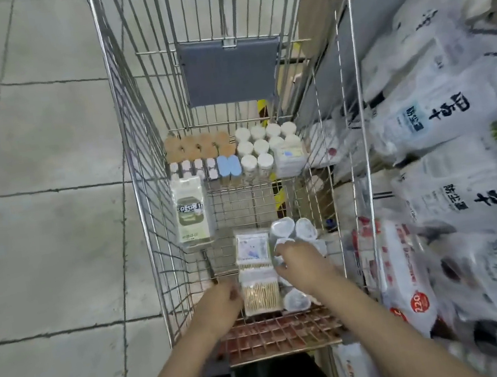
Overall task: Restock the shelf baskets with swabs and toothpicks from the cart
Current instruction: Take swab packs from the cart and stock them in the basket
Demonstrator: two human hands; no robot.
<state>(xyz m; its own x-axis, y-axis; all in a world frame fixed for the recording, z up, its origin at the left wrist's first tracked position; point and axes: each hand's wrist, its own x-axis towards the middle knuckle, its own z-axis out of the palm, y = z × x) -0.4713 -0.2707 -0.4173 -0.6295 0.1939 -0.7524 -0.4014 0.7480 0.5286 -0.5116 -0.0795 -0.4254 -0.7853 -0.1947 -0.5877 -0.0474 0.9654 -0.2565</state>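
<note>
Both forearms reach into wire cart [141,158]: L hand [221,300] curled beside swab pack [259,286] (grip unclear); R hand [302,263] fingers curled on clear tubs [295,233]. Tiled floor [35,154] left, bagged goods [456,133] right.

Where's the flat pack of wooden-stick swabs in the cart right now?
The swab pack lies on the cart floor at the near end, between the left hand and right hand.
</note>
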